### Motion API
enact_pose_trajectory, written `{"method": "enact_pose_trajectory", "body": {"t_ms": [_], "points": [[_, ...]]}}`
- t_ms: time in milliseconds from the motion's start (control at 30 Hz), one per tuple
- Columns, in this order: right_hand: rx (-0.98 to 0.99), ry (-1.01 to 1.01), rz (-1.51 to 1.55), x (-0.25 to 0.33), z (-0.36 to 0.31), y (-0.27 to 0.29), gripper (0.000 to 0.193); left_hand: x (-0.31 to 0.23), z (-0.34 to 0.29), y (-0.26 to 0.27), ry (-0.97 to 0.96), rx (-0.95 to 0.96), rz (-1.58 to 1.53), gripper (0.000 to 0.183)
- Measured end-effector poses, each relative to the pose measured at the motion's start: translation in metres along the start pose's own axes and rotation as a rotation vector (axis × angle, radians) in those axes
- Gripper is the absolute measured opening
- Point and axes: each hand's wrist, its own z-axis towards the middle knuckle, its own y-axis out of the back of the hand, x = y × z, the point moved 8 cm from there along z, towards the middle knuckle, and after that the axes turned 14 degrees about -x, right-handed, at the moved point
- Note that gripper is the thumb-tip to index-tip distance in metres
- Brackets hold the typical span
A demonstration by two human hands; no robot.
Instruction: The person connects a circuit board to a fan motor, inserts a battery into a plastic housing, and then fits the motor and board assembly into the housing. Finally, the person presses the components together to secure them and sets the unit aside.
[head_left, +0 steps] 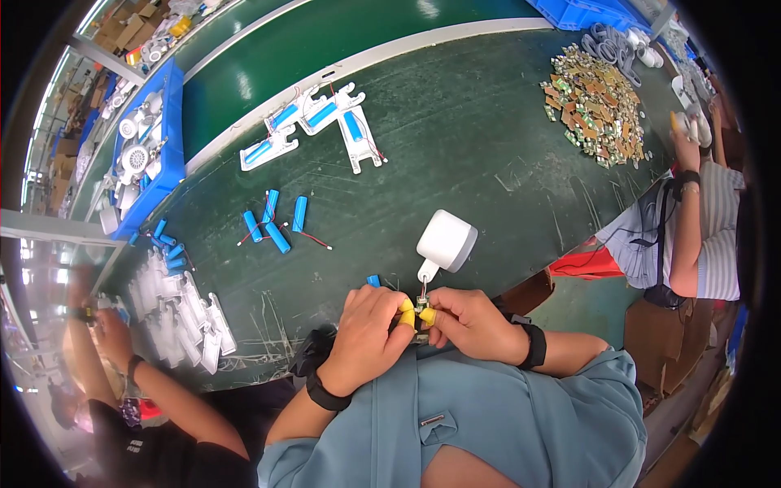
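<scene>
At the table's near edge my left hand [370,327] and my right hand [473,324] meet, both closed in a pinch around a small circuit board [422,302]. Yellow finger covers sit on the pinching fingers. Thin wires run from the board up to the stem of a white device with a rounded head and grey rim [446,241], which lies on the table just beyond my fingers. Exactly how each fingertip grips the board is partly hidden. A blue cylindrical battery [373,281] lies just past my left hand.
Several white casings hold blue batteries [323,115]; loose wired batteries [277,238] lie nearer. White plastic parts [189,324] are piled left, below a blue crate [172,122]. A heap of circuit boards [598,106] spreads at far right. Co-workers' arms [175,398] [687,220] flank me.
</scene>
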Motion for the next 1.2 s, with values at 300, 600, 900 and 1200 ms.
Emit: {"method": "enact_pose_trajectory", "body": {"t_ms": [300,600,900,1200], "points": [[-0.068,0.188,-0.155,0.006,-0.004,-0.001,0.014,-0.003,0.001,-0.004,-0.028,-0.016,-0.028,0.026],[-0.147,0.26,-0.168,0.013,-0.002,0.001,0.009,0.002,0.003,-0.006,-0.024,0.024,-0.056,0.027],[0.031,0.043,0.162,-0.004,-0.004,-0.002,0.021,-0.002,0.013,-0.003,-0.059,0.126,-0.072,0.022],[0.129,-0.252,0.348,-0.015,0.002,-0.005,0.027,-0.005,0.007,-0.013,-0.08,0.239,0.037,0.021]]}}
